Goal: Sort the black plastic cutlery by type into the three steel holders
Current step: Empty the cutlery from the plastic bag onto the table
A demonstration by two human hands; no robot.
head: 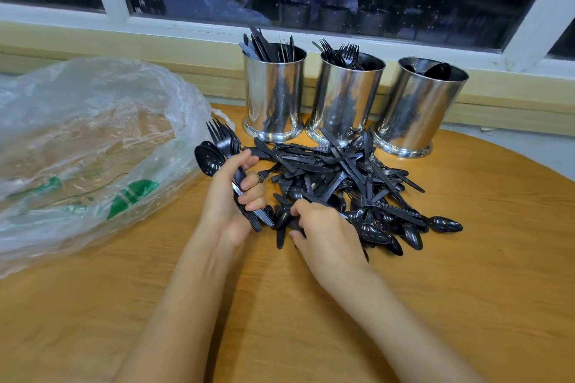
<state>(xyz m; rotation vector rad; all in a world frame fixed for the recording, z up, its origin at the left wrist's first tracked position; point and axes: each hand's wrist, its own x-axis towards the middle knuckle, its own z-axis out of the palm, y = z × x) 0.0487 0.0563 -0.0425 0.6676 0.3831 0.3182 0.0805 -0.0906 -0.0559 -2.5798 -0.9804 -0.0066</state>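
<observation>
Sorting was partly done: knives stood in the left holder (273,93), forks in the middle holder (345,96), few spoons in the right holder (417,106). A big pile (342,177) remained on the table (466,274). The left hand (230,196) clamped a fork-and-spoon bundle (217,149); the right hand (326,230) had its fingers (300,208) curled round pieces in the pile.
</observation>
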